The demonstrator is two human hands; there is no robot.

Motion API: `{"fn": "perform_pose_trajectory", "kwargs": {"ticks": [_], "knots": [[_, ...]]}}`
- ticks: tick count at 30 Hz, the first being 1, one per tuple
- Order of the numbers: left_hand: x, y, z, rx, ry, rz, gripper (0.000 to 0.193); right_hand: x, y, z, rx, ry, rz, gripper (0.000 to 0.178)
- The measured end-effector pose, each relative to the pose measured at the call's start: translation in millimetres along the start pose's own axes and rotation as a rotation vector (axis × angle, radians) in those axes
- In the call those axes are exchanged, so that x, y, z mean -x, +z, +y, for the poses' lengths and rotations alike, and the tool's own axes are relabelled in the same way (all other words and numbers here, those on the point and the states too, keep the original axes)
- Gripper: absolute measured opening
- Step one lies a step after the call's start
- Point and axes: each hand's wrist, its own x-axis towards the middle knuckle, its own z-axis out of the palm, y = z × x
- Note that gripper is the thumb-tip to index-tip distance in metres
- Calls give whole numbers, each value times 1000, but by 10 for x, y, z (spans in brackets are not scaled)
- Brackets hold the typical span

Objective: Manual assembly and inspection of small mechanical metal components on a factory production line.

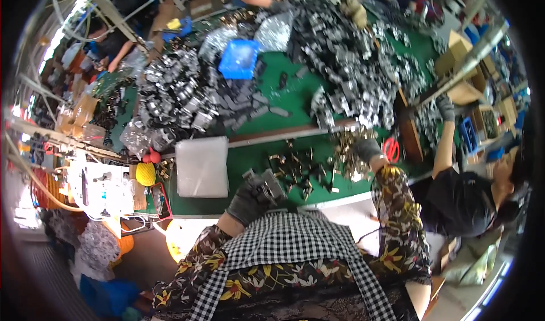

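My left hand (243,204), in a dark grey glove, is closed around a silver metal clamp-like part (268,186) just over the table's near edge. My right hand (368,149), gloved too, is at a heap of small brass-coloured metal pieces (347,153); its fingertips are too small and unclear to tell if they grip one. Between the hands, several dark and brass-coloured small fittings (304,168) lie scattered on the green tabletop (255,157). A stack of white translucent sheets (202,168) lies left of them, near my left hand.
Beyond a wooden divider rise large heaps of silver and black metal parts (179,88), with a blue plastic bin (238,59) between. Red-handled scissors (390,149) lie right of my right hand. A co-worker (462,202) reaches in at right; others sit across the table.
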Motion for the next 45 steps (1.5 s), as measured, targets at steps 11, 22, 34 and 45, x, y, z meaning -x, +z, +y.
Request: {"fn": "perform_pose_trajectory", "kwargs": {"ticks": [11,22,34,45], "knots": [[159,354,-28,33,100,295,13,-58,308,-118,126,192,-16,29],[91,125,44,98,75,-178,22,5,164,32,-545,567,537,20],[146,895,96,-55,251,20,13,287,-1803,-1940,-1532,-53,664,14],[102,624,259,-557,467,-85,31,510,-2056,-1897,-1754,-76,428,23]]}}
